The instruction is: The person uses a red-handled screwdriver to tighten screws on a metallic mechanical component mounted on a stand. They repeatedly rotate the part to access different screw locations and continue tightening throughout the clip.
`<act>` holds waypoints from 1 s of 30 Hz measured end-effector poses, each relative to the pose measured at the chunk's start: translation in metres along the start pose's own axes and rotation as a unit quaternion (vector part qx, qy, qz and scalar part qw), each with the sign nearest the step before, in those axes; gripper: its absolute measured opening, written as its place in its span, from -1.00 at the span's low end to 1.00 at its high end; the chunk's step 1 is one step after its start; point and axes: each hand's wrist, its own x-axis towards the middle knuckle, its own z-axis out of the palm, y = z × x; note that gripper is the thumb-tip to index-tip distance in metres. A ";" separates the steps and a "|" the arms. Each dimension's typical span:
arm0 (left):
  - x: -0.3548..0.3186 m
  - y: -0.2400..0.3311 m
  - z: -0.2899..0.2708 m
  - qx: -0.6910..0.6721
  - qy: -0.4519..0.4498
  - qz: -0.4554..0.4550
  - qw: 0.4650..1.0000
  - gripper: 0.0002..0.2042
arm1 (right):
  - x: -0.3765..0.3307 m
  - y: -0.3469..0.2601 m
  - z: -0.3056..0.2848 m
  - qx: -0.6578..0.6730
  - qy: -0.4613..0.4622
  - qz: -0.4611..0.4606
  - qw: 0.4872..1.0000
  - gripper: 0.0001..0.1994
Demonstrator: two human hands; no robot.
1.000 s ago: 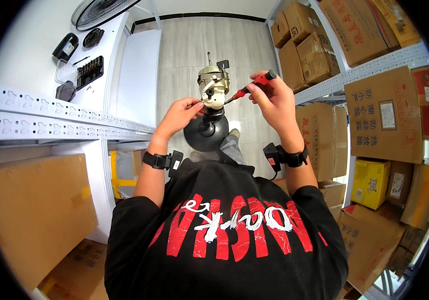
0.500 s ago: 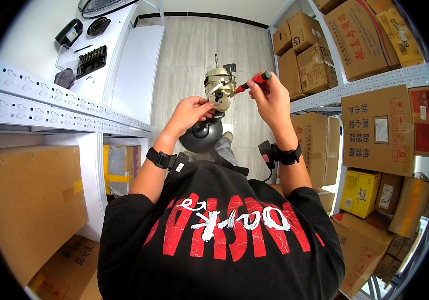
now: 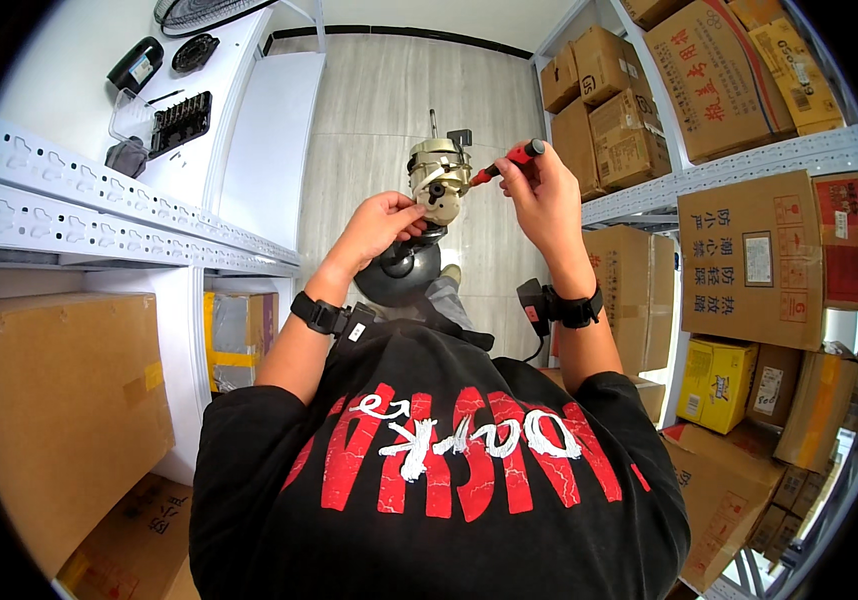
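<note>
Motor [image 3: 436, 160] is sitting on its stand, showing past the far edge of the round black base [image 3: 409, 275]. Left hand [image 3: 381, 228] is touching its near left end; cannot tell whether those fingers are gripping. Right hand [image 3: 547, 205] is grasping a red-and-black screwdriver [image 3: 524, 154], its tip pointing at the motor's right side. Bit case [image 3: 181, 122] is lying near the white table's [image 3: 207, 172] right edge.

The head view (wide fisheye) looks down on left hand [image 3: 381, 230] and right hand [image 3: 546, 205].
</note>
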 end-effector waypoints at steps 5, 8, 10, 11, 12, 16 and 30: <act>0.002 -0.001 -0.002 0.000 -0.005 0.007 1.000 -0.74 | -0.001 0.001 0.003 -0.004 -0.011 0.011 1.000 -0.80; 0.002 -0.001 -0.003 0.004 -0.011 0.007 1.000 -0.73 | 0.000 -0.002 0.002 -0.011 -0.015 0.009 1.000 -0.80; 0.003 0.000 -0.004 0.008 -0.013 0.006 1.000 -0.72 | -0.001 -0.007 0.001 -0.014 -0.026 0.004 1.000 -0.80; 0.001 0.002 -0.003 0.010 -0.012 0.005 1.000 -0.72 | -0.001 -0.010 0.000 -0.015 -0.032 0.001 0.999 -0.81; 0.000 0.003 -0.003 0.012 -0.011 0.005 1.000 -0.72 | -0.001 -0.011 0.000 -0.014 -0.040 -0.004 0.999 -0.81; 0.000 0.002 -0.004 0.014 -0.012 0.007 1.000 -0.73 | -0.002 -0.015 -0.003 -0.010 -0.068 -0.035 0.997 -0.82; -0.001 0.005 -0.004 0.020 -0.013 0.008 1.000 -0.74 | 0.010 -0.025 -0.004 -0.062 -0.074 -0.005 0.995 -0.75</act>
